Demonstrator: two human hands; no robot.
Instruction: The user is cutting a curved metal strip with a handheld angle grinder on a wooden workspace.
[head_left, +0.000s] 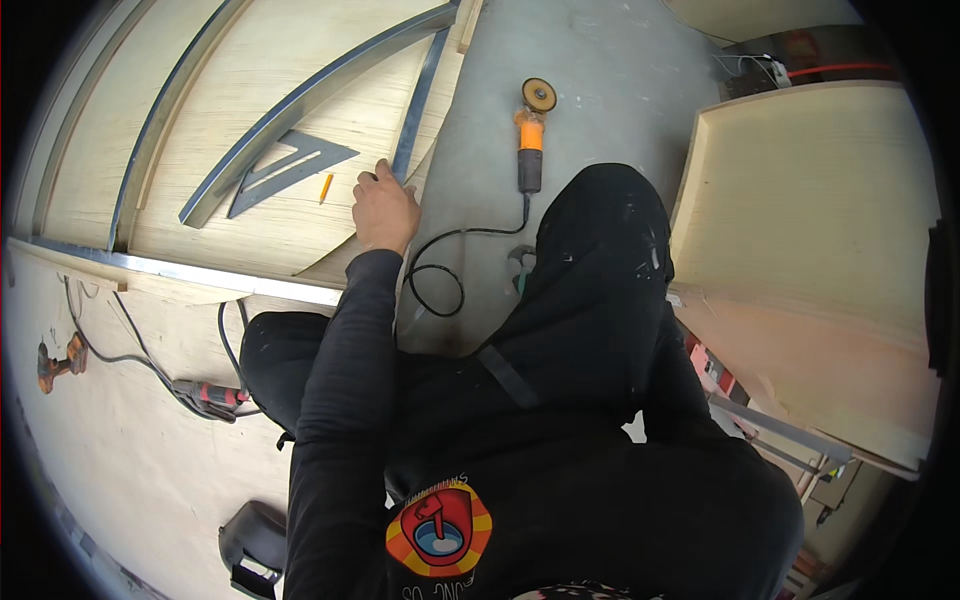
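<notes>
My left hand (386,208) reaches forward over the edge of a plywood sheet (290,248). Its fingers close around the near end of a straight metal bar (421,105) lying on the wood. Left of the hand are a short yellow pencil (326,188) and a grey metal set square (288,176), partly beneath a curved metal bar (310,97). On the grey floor to the right lies an angle grinder (530,150) with an orange and black body, disc pointing away, its black cord looping back toward me. My right hand is out of sight; its sleeve runs down behind my raised leg.
More metal bars (170,105) form a frame at left. Behind it lie a drill (60,362), a red and black corded tool (212,394) and a dark welding mask (252,548). A green-handled tool (521,268) sits beside my leg. At right stands a large wooden panel (810,190).
</notes>
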